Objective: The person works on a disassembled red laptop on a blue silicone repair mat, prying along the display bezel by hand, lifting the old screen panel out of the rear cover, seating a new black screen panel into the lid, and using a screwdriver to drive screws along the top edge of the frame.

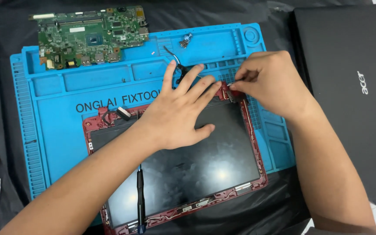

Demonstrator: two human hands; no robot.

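Screwdriver (140, 198) first, low in the frame: a slim dark shaft lying loose across the glossy black screen panel (188, 169), where a nudge from the forearm could roll it and scratch that glass. The panel sits in a thin red plastic frame (257, 152), brittle-looking at its clipped edges. Mid-frame, the left hand (177, 115) presses flat with fingers spread on the panel's upper part, gripping nothing; lean too hard and the thin panel could crack. Right of centre, the right hand (268, 82) is pinched shut on a small part at the metal hinge (231, 93) in the frame's upper right corner; a slip there could tear the thin cable (172, 56) curling away. Beneath lies the ribbed blue silicone mat (57, 113). Upper left, a green circuit board (92, 37); far right, a matte black laptop lid (349, 87).
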